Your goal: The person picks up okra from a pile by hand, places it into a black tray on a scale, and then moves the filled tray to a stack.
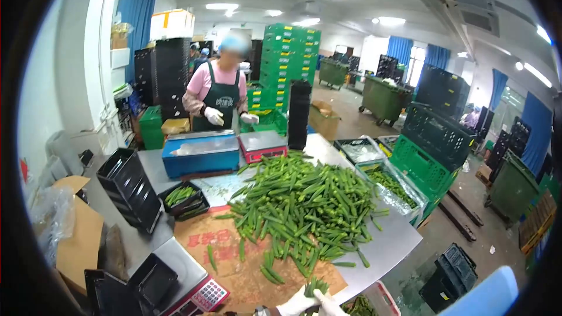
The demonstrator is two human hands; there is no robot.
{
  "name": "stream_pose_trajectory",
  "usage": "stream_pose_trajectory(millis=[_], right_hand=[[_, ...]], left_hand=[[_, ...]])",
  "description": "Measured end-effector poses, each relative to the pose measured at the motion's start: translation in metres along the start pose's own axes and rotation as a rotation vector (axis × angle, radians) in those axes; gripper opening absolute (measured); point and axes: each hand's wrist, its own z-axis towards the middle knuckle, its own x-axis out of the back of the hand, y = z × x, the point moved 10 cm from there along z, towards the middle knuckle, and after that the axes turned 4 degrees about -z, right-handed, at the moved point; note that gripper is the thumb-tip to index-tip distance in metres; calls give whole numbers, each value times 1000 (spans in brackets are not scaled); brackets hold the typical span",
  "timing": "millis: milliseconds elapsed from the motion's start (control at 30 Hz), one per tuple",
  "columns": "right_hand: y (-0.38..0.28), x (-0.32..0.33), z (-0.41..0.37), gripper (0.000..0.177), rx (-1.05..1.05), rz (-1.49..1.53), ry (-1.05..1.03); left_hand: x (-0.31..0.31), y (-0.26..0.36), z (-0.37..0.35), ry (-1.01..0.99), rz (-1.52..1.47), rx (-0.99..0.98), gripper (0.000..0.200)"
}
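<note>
At the bottom edge, my left hand (294, 304) in a white glove is closed round a small bunch of okra (316, 287). My right hand (329, 304), also gloved, presses its fingers against the same bunch from the right. A large okra pile (304, 205) lies just beyond both hands, on a brown cardboard sheet (205, 231) and the metal table (389, 251). Left of my hands are a scale with a red keypad (209, 296) and a black tray (153, 281) on its plate. Another black tray (196, 199) holds some okra.
Across the table stands a co-worker (222, 90) in a green apron, near a blue box (201, 155) and a red scale (262, 145). Stacked black trays (130, 187) rise at the left. Green crates (421, 164) and a lined okra crate (391, 187) stand at the right.
</note>
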Motion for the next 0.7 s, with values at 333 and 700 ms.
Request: stream_pose_trajectory(millis=[333, 700], right_hand=[[-90, -82, -83, 67, 174, -303, -197], [-49, -70, -67, 42, 4, -15, -242]], left_hand=[[65, 40, -21, -78, -200, -5, 42], [100, 179, -142, -85, -266, -462, 97]])
